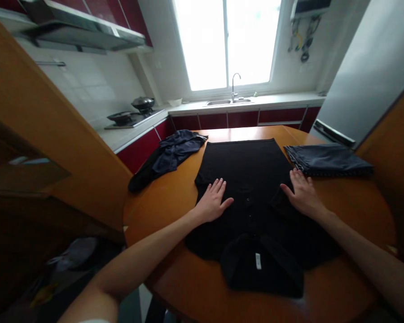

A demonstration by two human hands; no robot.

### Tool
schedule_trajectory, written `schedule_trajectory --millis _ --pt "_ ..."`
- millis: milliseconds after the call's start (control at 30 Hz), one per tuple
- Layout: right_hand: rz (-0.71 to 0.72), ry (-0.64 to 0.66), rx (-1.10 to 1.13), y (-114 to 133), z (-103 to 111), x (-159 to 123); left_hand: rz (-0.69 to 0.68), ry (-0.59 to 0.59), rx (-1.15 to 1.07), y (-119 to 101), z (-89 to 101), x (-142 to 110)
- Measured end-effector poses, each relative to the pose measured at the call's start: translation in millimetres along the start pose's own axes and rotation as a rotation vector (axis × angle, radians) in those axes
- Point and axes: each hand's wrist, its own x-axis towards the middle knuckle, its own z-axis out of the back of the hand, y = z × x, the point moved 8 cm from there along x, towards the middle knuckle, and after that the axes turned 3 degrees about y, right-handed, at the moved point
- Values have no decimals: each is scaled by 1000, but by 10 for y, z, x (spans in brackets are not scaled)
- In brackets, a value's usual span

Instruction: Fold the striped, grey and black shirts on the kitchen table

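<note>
A black collared shirt lies spread on the round wooden table, its collar and white label toward me and its hem toward the window. Buttons run down its upper middle. My left hand rests flat on the left part of the shirt, fingers stretched out. On the other side my right hand lies flat with spread fingers at the shirt's right edge, close to a sleeve. Its fingertips reach near a folded pair of dark grey-blue trousers.
Crumpled dark clothes hang at the table's far left edge. Beyond stand a counter with a sink, a stove with a lidded pot and a pan. A fridge rises at the right. Wooden door frames flank both sides.
</note>
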Motion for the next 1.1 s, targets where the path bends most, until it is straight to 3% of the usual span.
schedule_trajectory --millis 100,233,300,400,500,600,733,933,1100 --pt "57 14 -16 104 4 -26 85 -87 10 154 53 35" --pt "78 192 -20 245 -79 -102 103 -39 51 278 -87 87" --pt "86 165 -11 333 24 -133 109 -39 79 315 -130 107" --pt "246 91 24 581 212 -184 111 -47 114 348 -150 136" --pt "352 198 81 720 165 -226 99 -46 129 367 -159 156" --pt "231 281 90 588 32 -182 94 -52 146 390 -171 168" --pt "66 286 94 356 -44 -103 88 -72 172 410 -177 183" --pt "-58 245 85 120 -38 -13 84 -62 173 411 -170 191" --pt "-126 287 73 -63 -104 48 85 -57 162 394 -181 178"
